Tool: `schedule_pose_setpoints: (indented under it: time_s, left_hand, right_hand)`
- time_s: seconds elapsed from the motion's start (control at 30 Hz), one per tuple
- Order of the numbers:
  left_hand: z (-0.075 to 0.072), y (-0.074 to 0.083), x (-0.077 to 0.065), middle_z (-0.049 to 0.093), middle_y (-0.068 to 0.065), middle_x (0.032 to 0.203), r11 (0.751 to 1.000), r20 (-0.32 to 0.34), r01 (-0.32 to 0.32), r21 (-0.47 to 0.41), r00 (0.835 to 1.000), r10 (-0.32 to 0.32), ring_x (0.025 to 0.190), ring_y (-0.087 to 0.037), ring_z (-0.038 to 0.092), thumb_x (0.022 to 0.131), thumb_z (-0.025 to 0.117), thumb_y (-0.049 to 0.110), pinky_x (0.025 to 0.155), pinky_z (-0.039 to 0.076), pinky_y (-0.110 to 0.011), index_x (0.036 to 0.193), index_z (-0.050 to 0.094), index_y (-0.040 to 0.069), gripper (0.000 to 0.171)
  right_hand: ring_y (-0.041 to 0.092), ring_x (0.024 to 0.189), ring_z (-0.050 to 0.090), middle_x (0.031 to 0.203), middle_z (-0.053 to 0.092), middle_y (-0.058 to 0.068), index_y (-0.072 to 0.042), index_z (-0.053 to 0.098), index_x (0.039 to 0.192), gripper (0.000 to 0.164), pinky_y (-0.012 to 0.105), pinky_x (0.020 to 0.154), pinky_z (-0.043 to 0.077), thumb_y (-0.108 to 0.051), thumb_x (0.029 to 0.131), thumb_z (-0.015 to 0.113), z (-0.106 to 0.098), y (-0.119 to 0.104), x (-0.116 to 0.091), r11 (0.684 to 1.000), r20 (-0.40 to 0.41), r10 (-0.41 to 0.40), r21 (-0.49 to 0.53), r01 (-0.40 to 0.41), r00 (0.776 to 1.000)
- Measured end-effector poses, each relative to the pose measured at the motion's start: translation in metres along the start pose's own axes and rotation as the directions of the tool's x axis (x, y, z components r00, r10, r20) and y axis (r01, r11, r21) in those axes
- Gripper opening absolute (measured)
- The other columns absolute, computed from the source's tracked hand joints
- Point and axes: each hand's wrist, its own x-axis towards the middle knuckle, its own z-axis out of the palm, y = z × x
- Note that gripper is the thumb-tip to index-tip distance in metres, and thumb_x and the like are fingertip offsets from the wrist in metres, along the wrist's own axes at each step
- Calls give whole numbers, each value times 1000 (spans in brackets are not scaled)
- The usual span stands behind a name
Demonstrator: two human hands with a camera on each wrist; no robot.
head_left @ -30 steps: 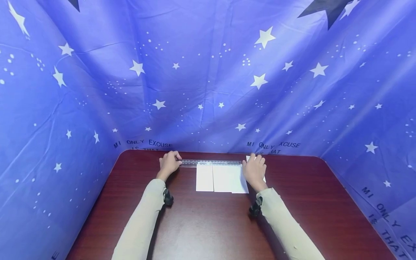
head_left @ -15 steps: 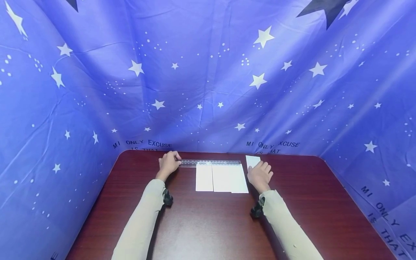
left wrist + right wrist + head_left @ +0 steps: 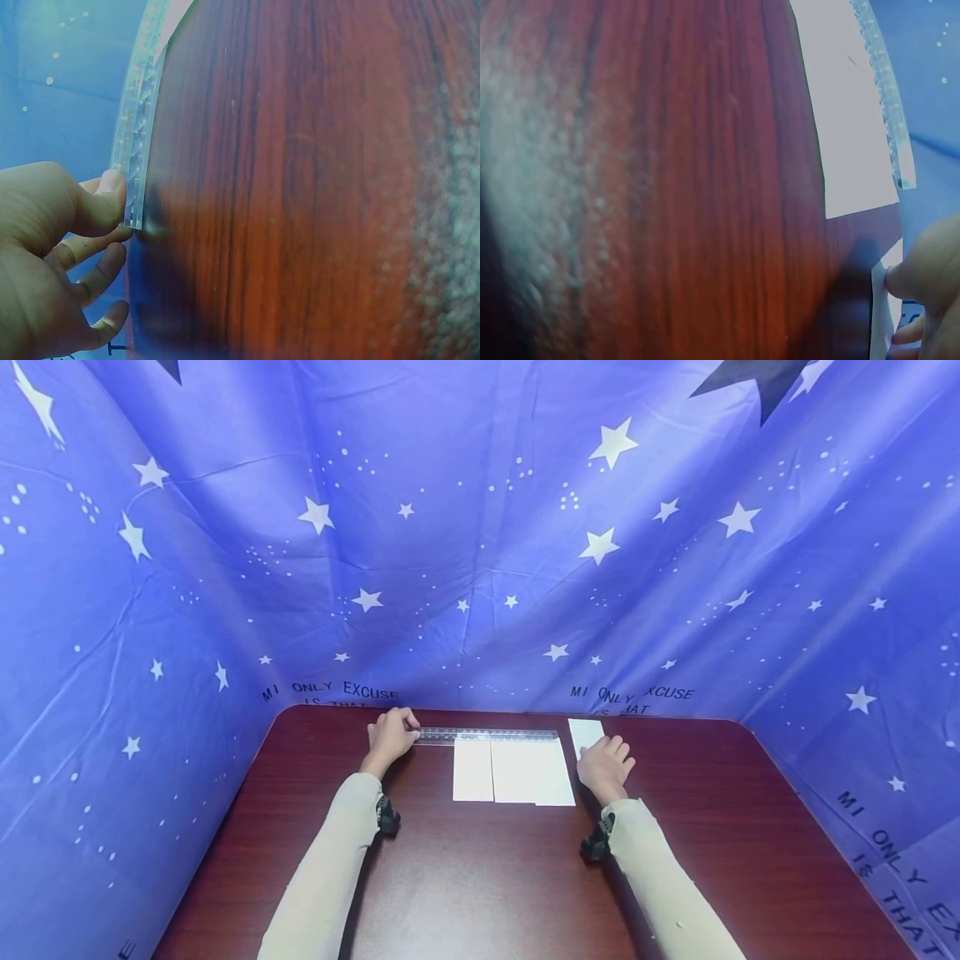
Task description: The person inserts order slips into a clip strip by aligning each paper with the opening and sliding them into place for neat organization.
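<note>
My left hand (image 3: 390,739) pinches the left end of a clear plastic ruler (image 3: 487,736) at the far side of the table. In the left wrist view the thumb lies against the ruler (image 3: 139,135), with the other fingers loosely bent below its end. The ruler runs along the top edge of white paper pieces, a narrow one (image 3: 472,770) and a wider one (image 3: 525,772). To their right, my right hand (image 3: 604,764) holds a separate small white paper piece (image 3: 586,735). The right wrist view shows the thumb on this paper (image 3: 883,300), fingers partly hidden.
The dark red-brown wooden table (image 3: 480,885) reaches back to a blue cloth curtain (image 3: 480,527) with white stars, which also hangs on both sides. Both wrists wear small black cameras, the left camera (image 3: 387,817) and the right camera (image 3: 596,842).
My right hand has moved off the ruler's right end, rightward and nearer, taking up the small paper piece's near part. The left hand and ruler stay put.
</note>
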Motion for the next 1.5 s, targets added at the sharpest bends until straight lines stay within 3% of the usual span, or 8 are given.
schedule_pose_setpoints:
  time_s: [0.17,0.43,1.0,1.5]
  left_hand:
    - [-1,1,0,67,-11,92,1000,-5,-2,-2,1000,2,92,-32,65,86,78,13,91,41,-54,87,68,12,10]
    - [1,-1,1,67,-11,94,1000,1,0,5,1000,0,92,-31,65,86,78,13,91,41,-54,88,69,12,10]
    - [1,0,0,67,-10,93,1000,-5,-9,13,1000,9,93,-31,65,85,79,14,91,42,-54,86,69,13,10]
    - [2,-1,1,68,-10,93,1000,-4,-7,12,1000,7,92,-31,65,86,79,13,91,42,-55,87,69,12,10]
  right_hand:
    - [54,135,25,140,28,39,19,30,140,59,67,110,24,-25,104,44,-4,1,2,1000,-15,-12,29,12,1000]
    - [56,136,24,144,24,41,22,23,144,73,67,112,22,-34,103,49,-6,2,5,998,1,42,52,-42,999]
    - [57,137,24,144,24,45,23,24,142,78,67,113,22,-37,102,52,-19,-2,9,997,100,83,-8,-83,991]
    - [56,135,25,141,25,43,21,24,141,76,68,110,27,-35,102,56,-18,-2,12,991,108,125,35,-129,986]
